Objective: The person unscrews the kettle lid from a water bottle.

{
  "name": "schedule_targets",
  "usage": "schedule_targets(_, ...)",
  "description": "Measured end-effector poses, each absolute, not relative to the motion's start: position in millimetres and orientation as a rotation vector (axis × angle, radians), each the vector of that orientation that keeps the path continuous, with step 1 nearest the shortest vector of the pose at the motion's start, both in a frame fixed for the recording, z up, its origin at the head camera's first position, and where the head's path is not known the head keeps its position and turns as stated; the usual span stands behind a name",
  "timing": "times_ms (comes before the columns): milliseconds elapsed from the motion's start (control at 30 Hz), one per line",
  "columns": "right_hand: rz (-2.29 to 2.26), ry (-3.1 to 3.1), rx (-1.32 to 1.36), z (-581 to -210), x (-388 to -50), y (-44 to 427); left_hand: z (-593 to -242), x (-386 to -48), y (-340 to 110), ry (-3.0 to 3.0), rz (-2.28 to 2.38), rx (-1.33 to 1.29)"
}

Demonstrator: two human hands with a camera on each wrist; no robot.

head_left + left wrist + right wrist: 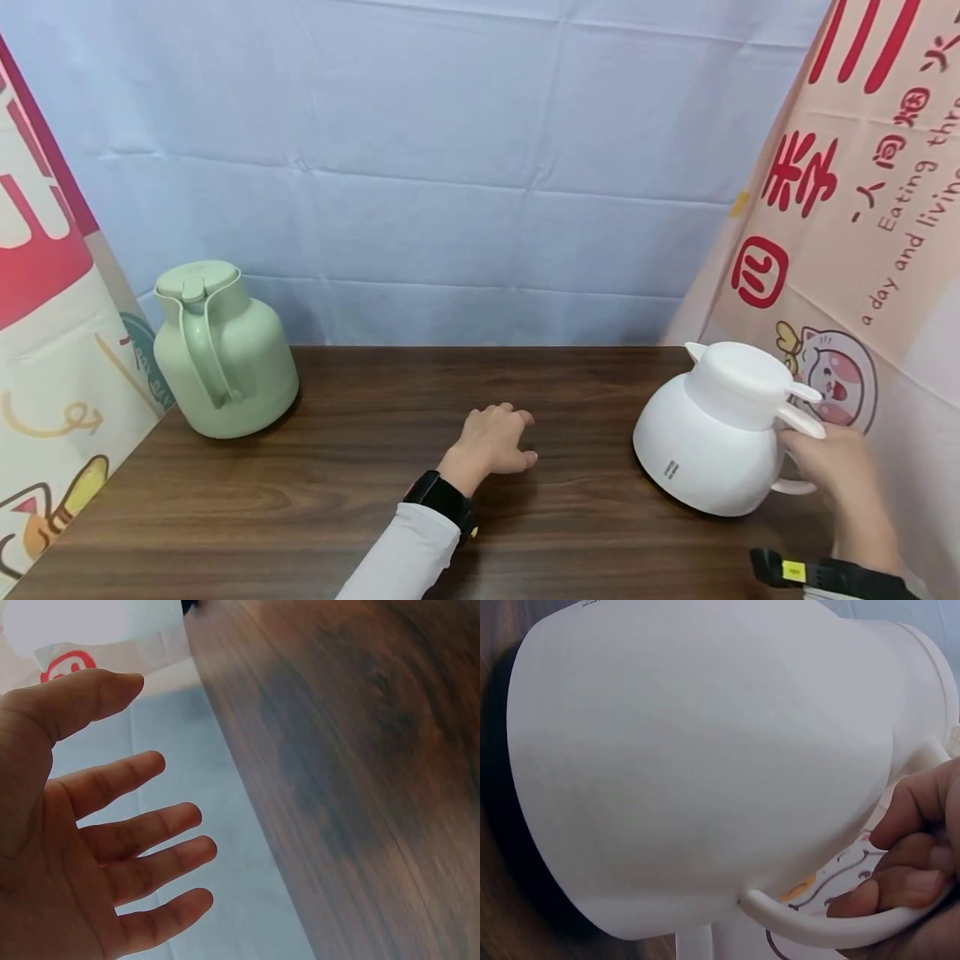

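At the right of the head view, a white thermos jug (712, 442) with a spout and a lid leans slightly to the left over the table. My right hand (840, 467) grips its handle (817, 930); in the right wrist view the fingers (900, 889) are curled round it. My left hand (491, 442) hovers above the middle of the table, holding nothing. In the left wrist view its fingers (150, 825) are spread and slightly bent. A green thermos jug (228, 358) stands upright at the far left, its handle toward me, touched by neither hand.
The dark wooden table (360, 500) ends at a pale blue cloth (420, 208) hung behind it. Printed cloths close off the left side (45, 375) and the right side (840, 275), the right one close behind my right hand.
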State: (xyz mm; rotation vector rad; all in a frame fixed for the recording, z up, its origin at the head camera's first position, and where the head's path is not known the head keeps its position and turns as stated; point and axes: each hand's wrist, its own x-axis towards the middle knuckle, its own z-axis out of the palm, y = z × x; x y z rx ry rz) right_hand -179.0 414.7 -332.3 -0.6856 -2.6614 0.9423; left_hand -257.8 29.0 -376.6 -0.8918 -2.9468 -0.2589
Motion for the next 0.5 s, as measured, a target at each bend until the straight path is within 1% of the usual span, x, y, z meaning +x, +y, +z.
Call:
schedule_targets(167, 0.867, -2.655, -0.582, -335, -185, 401, -377, -257, 24, -2.936, -0.296, -0.887)
schedule_targets(367, 0.958, -2.556, -0.588, -342, -189, 377, -377, -258, 19, -2.937, -0.318, -0.854)
schedule_targets(500, 0.929, -2.529, -0.515, -347, -196, 361, -376, -259, 14, -2.94, -0.328, -0.832)
